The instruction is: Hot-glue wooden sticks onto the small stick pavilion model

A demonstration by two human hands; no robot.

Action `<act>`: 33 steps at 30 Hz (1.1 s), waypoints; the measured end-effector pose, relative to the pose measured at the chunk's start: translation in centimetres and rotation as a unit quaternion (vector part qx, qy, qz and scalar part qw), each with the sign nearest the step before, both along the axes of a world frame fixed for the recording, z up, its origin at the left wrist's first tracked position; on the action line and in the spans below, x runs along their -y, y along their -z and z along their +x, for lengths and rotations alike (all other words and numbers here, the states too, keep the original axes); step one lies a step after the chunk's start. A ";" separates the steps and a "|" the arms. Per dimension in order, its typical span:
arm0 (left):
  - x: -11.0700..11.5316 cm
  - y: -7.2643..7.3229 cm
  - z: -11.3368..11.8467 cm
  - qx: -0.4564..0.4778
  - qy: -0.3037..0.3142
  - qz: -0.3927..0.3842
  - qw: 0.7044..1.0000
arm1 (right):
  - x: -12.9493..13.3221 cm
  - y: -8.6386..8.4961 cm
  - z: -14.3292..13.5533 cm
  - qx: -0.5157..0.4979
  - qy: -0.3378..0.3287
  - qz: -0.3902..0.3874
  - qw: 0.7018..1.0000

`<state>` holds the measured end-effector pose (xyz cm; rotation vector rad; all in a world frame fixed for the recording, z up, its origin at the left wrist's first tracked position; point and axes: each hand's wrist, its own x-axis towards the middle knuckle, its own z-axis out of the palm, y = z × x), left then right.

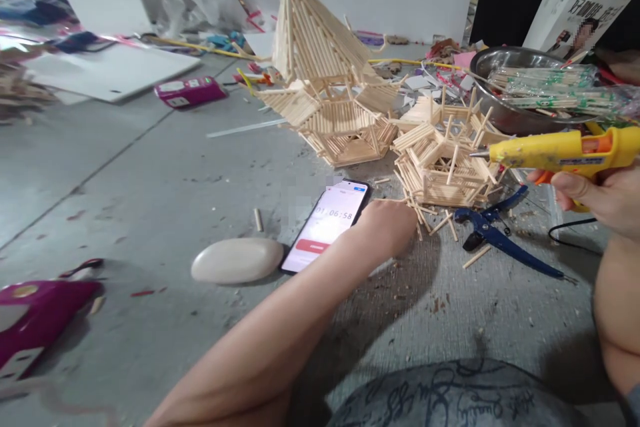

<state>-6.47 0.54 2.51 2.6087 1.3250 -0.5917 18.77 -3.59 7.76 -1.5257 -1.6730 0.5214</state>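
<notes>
My right hand (595, 190) grips a yellow hot glue gun (555, 150), its metal nozzle pointing left over the smaller stick structure. At the left edge of that wooden stick structure (450, 160) is my left hand (387, 227), knuckles up with the fingers curled among loose wooden sticks (424, 219); what it pinches is hidden. Behind stands a taller stick model (345, 107) with a pointed roof. Blue-handled cutting pliers (510, 240) lie open on the floor, right of my left hand. A phone (327, 223) showing a running timer lies under my left forearm.
A white oval case (237, 260) lies beside the phone. Purple devices (190, 91) rest on the floor at left. A metal bowl (485, 73) holds bagged sticks at the back right. Scraps litter the wall side, and a black cord (567, 225) runs below the glue gun.
</notes>
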 end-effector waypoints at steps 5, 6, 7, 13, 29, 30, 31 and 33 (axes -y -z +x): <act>-1.0 0.2 -0.7 -0.024 -0.014 -0.004 1.000 | -0.1 0.0 -0.1 -0.002 0.000 -0.002 1.000; -1.1 0.3 -0.7 -0.025 -0.007 -0.008 1.000 | -0.1 -0.1 -0.1 0.000 0.001 0.000 1.000; -1.2 0.4 -0.8 -0.025 0.001 -0.011 1.000 | -0.1 -0.2 -0.2 0.003 0.002 0.002 1.000; -1.4 0.4 -1.1 -0.020 0.022 -0.028 0.999 | 0.0 -0.5 -0.4 -0.004 -0.011 0.007 1.000; -1.0 0.3 -0.9 -0.013 0.027 -0.044 0.999 | 0.2 -0.2 0.3 0.039 0.020 0.001 0.999; -0.9 0.2 -0.9 -0.009 0.033 -0.048 0.998 | 0.2 -0.2 0.2 0.041 0.020 0.001 0.999; -0.8 0.0 -0.9 -0.005 0.041 -0.053 0.998 | 0.2 -0.1 0.2 0.043 0.021 0.002 0.999; -0.4 -0.3 -0.6 -0.003 0.058 -0.067 0.996 | 0.2 0.0 0.2 0.045 0.020 0.004 0.999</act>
